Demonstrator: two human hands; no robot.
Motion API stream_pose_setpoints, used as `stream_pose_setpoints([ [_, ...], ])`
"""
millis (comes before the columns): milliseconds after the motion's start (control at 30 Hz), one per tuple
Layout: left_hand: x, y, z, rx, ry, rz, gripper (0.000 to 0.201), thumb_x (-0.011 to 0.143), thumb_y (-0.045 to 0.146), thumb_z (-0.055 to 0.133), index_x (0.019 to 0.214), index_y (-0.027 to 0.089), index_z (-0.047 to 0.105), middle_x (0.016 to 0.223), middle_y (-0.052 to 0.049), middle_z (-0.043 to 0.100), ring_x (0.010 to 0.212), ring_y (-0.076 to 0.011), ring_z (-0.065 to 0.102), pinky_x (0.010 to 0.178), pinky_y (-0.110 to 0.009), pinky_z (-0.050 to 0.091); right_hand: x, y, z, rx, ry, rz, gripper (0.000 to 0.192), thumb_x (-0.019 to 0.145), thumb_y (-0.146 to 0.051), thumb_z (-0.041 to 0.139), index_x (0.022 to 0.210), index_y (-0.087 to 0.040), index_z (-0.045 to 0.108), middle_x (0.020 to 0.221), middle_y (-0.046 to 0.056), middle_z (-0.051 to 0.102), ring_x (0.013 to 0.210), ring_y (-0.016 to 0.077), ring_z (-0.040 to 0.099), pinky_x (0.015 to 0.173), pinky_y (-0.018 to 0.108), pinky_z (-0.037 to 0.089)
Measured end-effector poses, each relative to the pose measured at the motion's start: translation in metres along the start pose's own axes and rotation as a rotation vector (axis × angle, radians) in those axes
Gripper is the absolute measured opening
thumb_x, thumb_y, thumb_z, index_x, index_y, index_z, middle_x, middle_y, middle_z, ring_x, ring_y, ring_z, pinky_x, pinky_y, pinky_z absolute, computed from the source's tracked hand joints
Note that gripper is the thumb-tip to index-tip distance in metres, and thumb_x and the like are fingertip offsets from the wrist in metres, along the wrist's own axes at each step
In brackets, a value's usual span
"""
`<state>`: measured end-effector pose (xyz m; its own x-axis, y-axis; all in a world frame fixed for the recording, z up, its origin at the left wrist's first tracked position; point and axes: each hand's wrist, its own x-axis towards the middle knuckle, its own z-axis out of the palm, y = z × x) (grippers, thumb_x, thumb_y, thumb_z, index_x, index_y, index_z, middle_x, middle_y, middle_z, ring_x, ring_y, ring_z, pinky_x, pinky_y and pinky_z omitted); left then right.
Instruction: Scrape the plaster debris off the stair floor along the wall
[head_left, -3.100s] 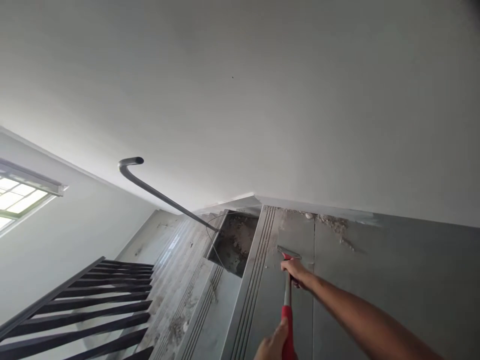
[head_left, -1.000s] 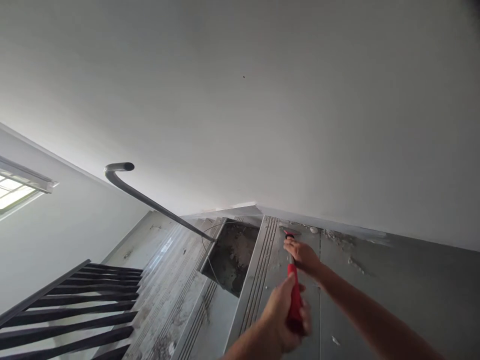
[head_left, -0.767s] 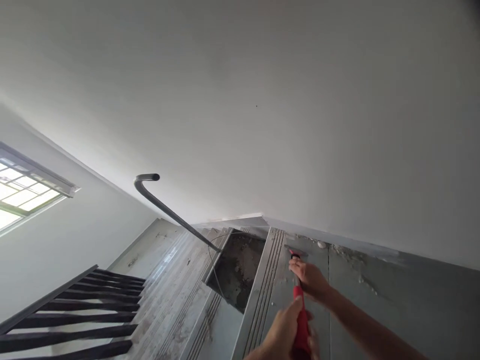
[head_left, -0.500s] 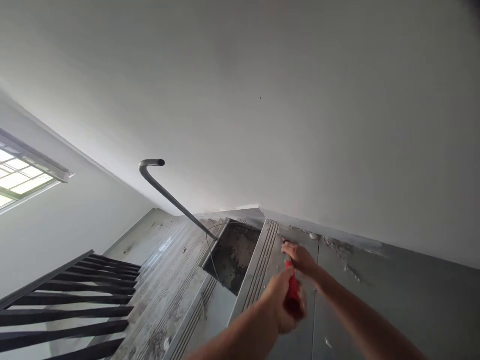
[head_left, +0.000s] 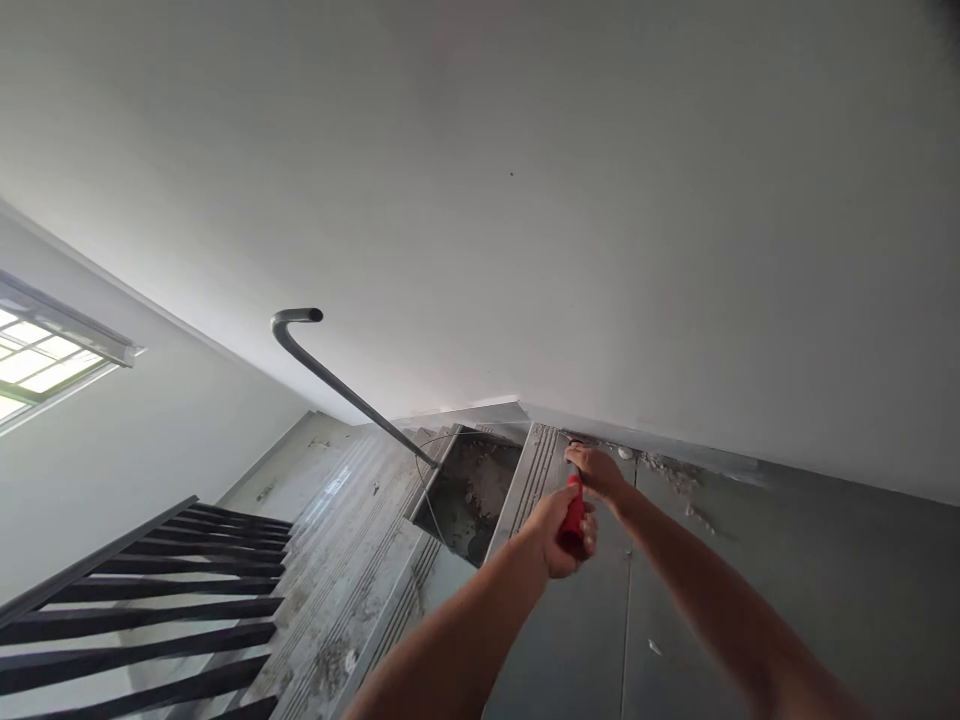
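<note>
While both arms reach up from the lower edge of the frame, the left hand (head_left: 559,535) is wrapped closed around the red grip of a red-handled scraper (head_left: 574,512), just right of centre. The right hand (head_left: 596,470) sits directly above it, fingers curled over the upper part of the same tool; whether it grips the shaft fully cannot be told. The tool's head is hidden behind that hand, against the grey tiled step surface (head_left: 592,620), close under the joint with the white painted wall (head_left: 525,200) that fills the upper frame. Pale crusted residue (head_left: 671,470) lies along that joint to the right of the hands, with a small white fleck lower on the tile. Left of the hands runs a ribbed metal stair nosing (head_left: 525,490), then a dirty open recess (head_left: 469,490). A bent grey metal handrail tube (head_left: 330,375) crosses centre-left. Dark railing bars (head_left: 150,590) occupy the lower left; a bright window (head_left: 37,355) sits at the left edge.
</note>
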<state>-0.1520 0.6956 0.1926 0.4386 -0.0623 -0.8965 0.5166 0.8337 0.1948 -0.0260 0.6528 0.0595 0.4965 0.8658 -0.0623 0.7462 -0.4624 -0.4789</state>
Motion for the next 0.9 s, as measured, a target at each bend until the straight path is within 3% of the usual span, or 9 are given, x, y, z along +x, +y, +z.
stream_pose_setpoints([
  [100, 0.000, -0.015, -0.010, 0.019, 0.032, 0.008, 0.031, 0.081, 0.041, 0.044, 0.065, 0.015, 0.048, 0.046, 0.003, 0.041, 0.035, -0.0048, 0.035, 0.038, -0.016, 0.026, -0.010, -0.007, 0.004, -0.001, -0.015, 0.003, 0.021, 0.078, -0.022, 0.040, 0.089, -0.017, 0.058, 0.097, 0.007, 0.061, 0.087, 0.0160, 0.056, 0.071, 0.022, 0.038],
  [267, -0.007, -0.103, -0.079, 0.272, 0.141, 0.100, 0.038, 0.073, 0.051, 0.053, 0.065, 0.015, 0.054, 0.047, 0.000, 0.047, 0.040, -0.0088, 0.042, 0.042, -0.020, 0.029, -0.084, -0.043, 0.054, 0.023, -0.071, -0.172, 0.026, 0.079, -0.016, 0.036, 0.091, -0.016, 0.060, 0.104, 0.008, 0.061, 0.109, 0.0186, 0.048, 0.088, 0.024, 0.036],
  [333, -0.013, -0.114, -0.085, 0.282, 0.148, 0.081, 0.037, 0.075, 0.051, 0.051, 0.066, 0.014, 0.054, 0.046, 0.000, 0.046, 0.038, -0.0088, 0.041, 0.040, -0.020, 0.027, -0.094, -0.050, 0.056, 0.017, -0.096, -0.192, 0.028, 0.079, -0.014, 0.036, 0.092, -0.016, 0.060, 0.106, 0.008, 0.060, 0.113, 0.0188, 0.045, 0.090, 0.024, 0.035],
  [433, -0.020, -0.088, -0.059, 0.080, 0.118, 0.021, 0.038, 0.081, 0.052, 0.037, 0.073, 0.017, 0.050, 0.044, 0.003, 0.043, 0.034, -0.0078, 0.036, 0.038, -0.019, 0.025, -0.072, -0.047, 0.036, -0.004, -0.129, -0.165, 0.028, 0.081, -0.017, 0.034, 0.090, -0.016, 0.061, 0.101, 0.008, 0.062, 0.103, 0.0168, 0.051, 0.084, 0.024, 0.038],
  [533, -0.028, -0.059, -0.038, -0.069, 0.064, -0.028, 0.032, 0.082, 0.045, 0.038, 0.073, 0.016, 0.046, 0.047, 0.004, 0.042, 0.033, -0.0041, 0.035, 0.038, -0.015, 0.025, -0.050, -0.046, 0.021, -0.033, -0.092, -0.109, 0.026, 0.081, -0.020, 0.035, 0.086, -0.017, 0.060, 0.094, 0.007, 0.062, 0.091, 0.0149, 0.055, 0.076, 0.022, 0.040],
  [600, -0.032, -0.062, -0.045, -0.033, 0.089, -0.040, 0.033, 0.083, 0.043, 0.036, 0.071, 0.015, 0.047, 0.045, 0.003, 0.041, 0.031, -0.0041, 0.035, 0.036, -0.015, 0.022, -0.055, -0.052, 0.027, -0.051, -0.090, -0.093, 0.025, 0.080, -0.019, 0.036, 0.082, -0.017, 0.060, 0.090, 0.007, 0.062, 0.085, 0.0148, 0.057, 0.073, 0.022, 0.040],
  [733, -0.025, -0.084, -0.074, 0.165, 0.163, 0.016, 0.039, 0.085, 0.043, 0.027, 0.073, 0.013, 0.050, 0.041, 0.000, 0.043, 0.029, -0.0078, 0.036, 0.034, -0.017, 0.019, -0.072, -0.059, 0.046, -0.037, -0.112, -0.204, 0.024, 0.079, -0.017, 0.037, 0.083, -0.016, 0.061, 0.091, 0.008, 0.063, 0.094, 0.0170, 0.054, 0.081, 0.024, 0.038],
  [900, -0.012, -0.052, -0.054, 0.026, 0.048, 0.003, 0.028, 0.082, 0.044, 0.039, 0.080, 0.017, 0.046, 0.048, 0.005, 0.041, 0.032, -0.0047, 0.033, 0.036, -0.015, 0.024, -0.037, -0.039, 0.024, -0.091, -0.092, -0.095, 0.024, 0.081, -0.022, 0.036, 0.083, -0.016, 0.060, 0.095, 0.008, 0.061, 0.089, 0.0167, 0.056, 0.070, 0.024, 0.039],
])
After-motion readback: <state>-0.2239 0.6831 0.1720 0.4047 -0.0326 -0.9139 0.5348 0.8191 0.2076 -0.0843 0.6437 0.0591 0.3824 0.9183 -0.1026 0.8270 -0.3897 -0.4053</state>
